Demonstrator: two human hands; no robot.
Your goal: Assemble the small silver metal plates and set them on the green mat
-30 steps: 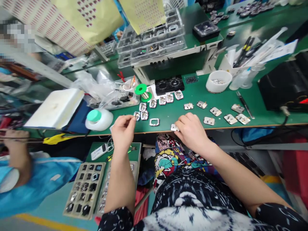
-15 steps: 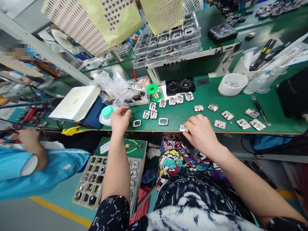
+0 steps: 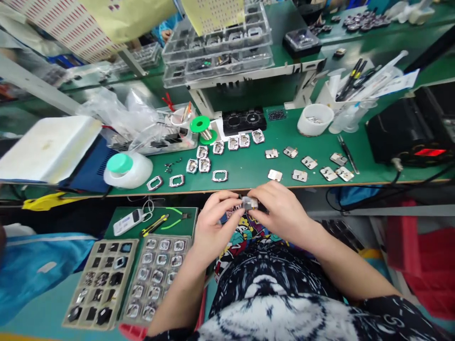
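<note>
Both hands point(image 3: 215, 227) point(image 3: 282, 206) pinch a small, roughly rectangular, metallic-looking grey part point(image 3: 250, 203).

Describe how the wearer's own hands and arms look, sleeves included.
The left hand and right hand are bare, with no gloves or wristbands visible. Both forearms are uncovered too. The right sleeve is black with white markings; the left sleeve barely shows, dark, at the bottom edge.

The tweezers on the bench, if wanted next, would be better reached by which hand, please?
Probably the right hand: the tweezers lie on its side, nearer to it than to the left hand, though both hands hold the small metallic part.
</note>
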